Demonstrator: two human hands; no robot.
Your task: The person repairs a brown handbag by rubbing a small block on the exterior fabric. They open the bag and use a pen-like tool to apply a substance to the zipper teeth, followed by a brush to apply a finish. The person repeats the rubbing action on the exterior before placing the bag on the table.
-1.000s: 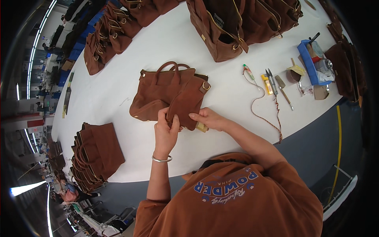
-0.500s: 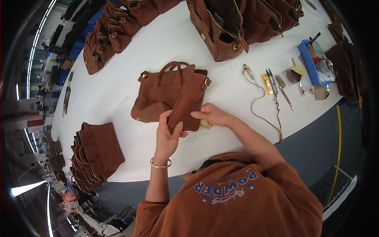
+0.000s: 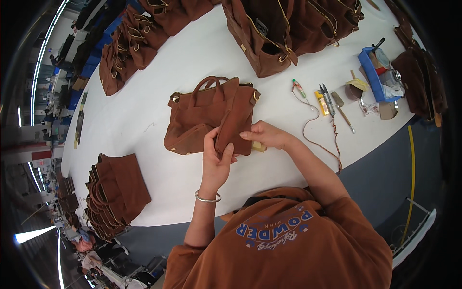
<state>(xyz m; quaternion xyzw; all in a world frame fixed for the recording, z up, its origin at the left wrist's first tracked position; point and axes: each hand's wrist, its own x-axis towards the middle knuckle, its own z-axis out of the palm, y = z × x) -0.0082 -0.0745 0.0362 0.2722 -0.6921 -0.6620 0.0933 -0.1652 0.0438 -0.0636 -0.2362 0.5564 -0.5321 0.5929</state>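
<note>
A small brown leather handbag (image 3: 202, 118) with two short handles and gold-coloured fittings stands tilted on the white table. My left hand (image 3: 219, 156) grips the lower corner of its near side panel, thumb on the outside and fingers behind the edge. A silver bangle circles that wrist. From the right, my right hand (image 3: 268, 135) is closed on the same panel's right edge, thumb on the leather and its other fingers partly hidden behind. Just under that hand, a pale yellow block (image 3: 258, 146) sticks out past the bag; whether the fingers hold it I cannot tell.
Larger brown bags (image 3: 264, 38) stand at the back, with a stack of bags (image 3: 118, 190) at left. On the right lie a corded green-tipped tool (image 3: 299, 88), thread snips (image 3: 328, 99), a brush (image 3: 343, 111), a small cup (image 3: 355, 90) and a blue bin (image 3: 373, 77).
The handbag and both hands have shifted slightly to the right over the table. My grip on the panel looks much the same.
</note>
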